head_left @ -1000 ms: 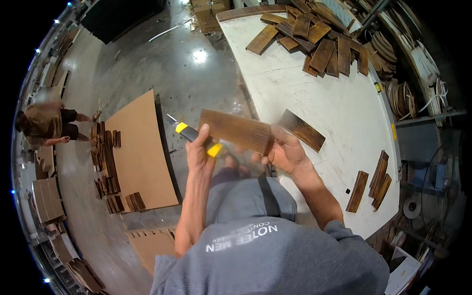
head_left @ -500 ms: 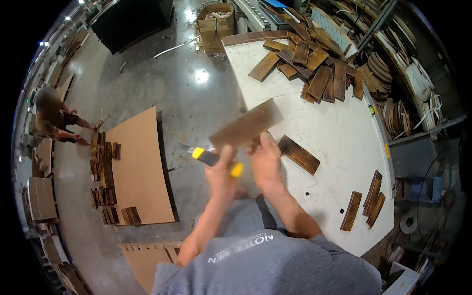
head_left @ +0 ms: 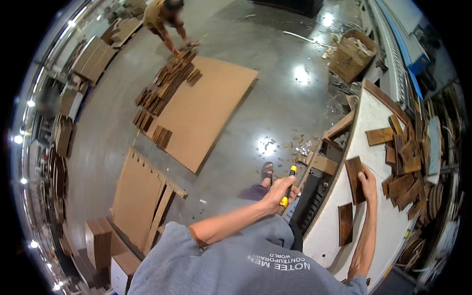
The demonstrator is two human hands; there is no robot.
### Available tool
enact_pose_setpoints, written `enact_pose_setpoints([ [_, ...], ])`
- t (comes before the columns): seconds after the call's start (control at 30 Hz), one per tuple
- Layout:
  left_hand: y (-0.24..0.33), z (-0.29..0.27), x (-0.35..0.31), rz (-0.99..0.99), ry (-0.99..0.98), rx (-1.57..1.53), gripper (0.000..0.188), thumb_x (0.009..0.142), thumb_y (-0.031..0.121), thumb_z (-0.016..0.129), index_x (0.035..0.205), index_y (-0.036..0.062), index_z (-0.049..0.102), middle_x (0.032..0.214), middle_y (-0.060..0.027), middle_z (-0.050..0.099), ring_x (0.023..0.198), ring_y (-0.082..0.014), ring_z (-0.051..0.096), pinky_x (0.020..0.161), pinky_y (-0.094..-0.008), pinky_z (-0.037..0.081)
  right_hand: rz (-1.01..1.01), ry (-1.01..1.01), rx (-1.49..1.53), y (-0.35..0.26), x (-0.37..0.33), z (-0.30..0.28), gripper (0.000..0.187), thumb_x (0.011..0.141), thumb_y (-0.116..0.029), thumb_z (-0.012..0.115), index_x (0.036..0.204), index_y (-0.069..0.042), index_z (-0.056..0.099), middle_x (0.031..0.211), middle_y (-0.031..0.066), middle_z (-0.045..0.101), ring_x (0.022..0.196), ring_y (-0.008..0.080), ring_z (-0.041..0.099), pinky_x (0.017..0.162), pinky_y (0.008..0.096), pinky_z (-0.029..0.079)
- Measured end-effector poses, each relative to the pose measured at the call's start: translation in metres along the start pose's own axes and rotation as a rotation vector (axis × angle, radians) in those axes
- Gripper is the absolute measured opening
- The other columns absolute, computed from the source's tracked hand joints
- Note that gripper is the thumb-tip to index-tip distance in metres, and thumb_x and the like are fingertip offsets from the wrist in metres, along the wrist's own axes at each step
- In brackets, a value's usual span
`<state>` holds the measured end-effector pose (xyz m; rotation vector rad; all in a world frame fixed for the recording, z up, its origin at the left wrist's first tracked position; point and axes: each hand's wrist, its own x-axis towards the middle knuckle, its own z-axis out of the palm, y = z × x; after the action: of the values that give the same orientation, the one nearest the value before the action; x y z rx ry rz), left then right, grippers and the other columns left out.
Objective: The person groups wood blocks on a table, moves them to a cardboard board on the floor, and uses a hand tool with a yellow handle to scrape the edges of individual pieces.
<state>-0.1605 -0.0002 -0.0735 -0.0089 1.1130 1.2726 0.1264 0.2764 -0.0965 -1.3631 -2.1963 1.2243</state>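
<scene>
White tabletop (head_left: 386, 231), heaped brown boards (head_left: 406, 157), dark board (head_left: 345, 225) apart

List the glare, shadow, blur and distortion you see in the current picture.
Head view: bright glare spots on the grey floor; head view: a dark shadow along the brown sheet's right side; head view: a blurred patch over the co-worker's head, while the wooden board in the right hand looks fairly clear; head view: fisheye bending toward the rim, black corners.

Left hand (head_left: 280, 191) partly covers a utility knife (head_left: 293, 170); right hand (head_left: 368, 184), part of a wooden plank (head_left: 353, 178). A co-worker's head (head_left: 173, 5) is blurred; the top edge crops a dark container (head_left: 295, 5).
</scene>
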Motion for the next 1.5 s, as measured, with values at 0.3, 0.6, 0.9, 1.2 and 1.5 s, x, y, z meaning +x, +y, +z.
enact_pose_setpoints([
  [0.3,-0.003,-0.035,0.012,-0.031,0.147,0.022,0.024,0.101,0.031,0.055,0.107,0.0084,0.058,0.081,-0.0019,0.058,0.071,-0.0121,0.054,0.057,-0.0278,0.044,-0.171,0.447,-0.598,-0.035,0.031,0.074,0.063,0.079,-0.031,0.078,0.134,-0.006,0.061,0.125,0.0186,0.057,0.118,0.0389,0.051,0.098,0.0513,0.044],
  [0.6,0.007,-0.024,0.021,0.027,0.053,0.081,0.021,0.098,0.024,0.06,0.105,0.0073,0.051,0.083,-0.0055,0.062,0.066,-0.0135,0.059,0.055,-0.0283,0.049,-0.09,0.582,-0.639,-0.057,0.044,0.112,0.029,0.078,-0.022,0.075,0.103,-0.012,0.065,0.106,0.0129,0.059,0.105,0.0345,0.055,0.087,0.0515,0.045],
  [0.9,0.011,-0.034,0.022,0.021,0.015,0.17,0.031,0.103,0.029,0.055,0.102,-0.0015,0.06,0.088,-0.0134,0.071,0.058,-0.013,0.058,0.046,-0.0256,0.046,-0.271,0.221,-0.376,-0.057,0.019,0.09,0.083,0.069,-0.026,0.084,0.14,0.001,0.05,0.133,0.0242,0.054,0.126,0.0416,0.045,0.11,0.0511,0.037],
  [1.2,0.036,0.039,0.032,-0.086,-0.24,0.322,0.033,0.103,0.027,0.055,0.116,-0.0031,0.062,0.084,-0.0049,0.061,0.06,-0.0111,0.055,0.049,-0.0245,0.042,-0.427,0.102,-0.351,-0.063,-0.007,0.081,0.076,0.069,-0.012,0.079,0.14,-0.001,0.053,0.127,0.0177,0.057,0.119,0.0384,0.049,0.106,0.0474,0.04],
  [1.5,0.022,0.052,0.049,-0.187,-0.183,0.275,0.045,0.103,0.028,0.054,0.138,-0.0007,0.055,0.085,-0.0029,0.062,0.059,-0.0101,0.056,0.046,-0.0232,0.041,-0.348,0.192,-0.349,-0.058,0.004,0.099,0.074,0.07,-0.006,0.078,0.139,0.0,0.053,0.125,0.018,0.058,0.115,0.0373,0.049,0.101,0.0456,0.043],
])
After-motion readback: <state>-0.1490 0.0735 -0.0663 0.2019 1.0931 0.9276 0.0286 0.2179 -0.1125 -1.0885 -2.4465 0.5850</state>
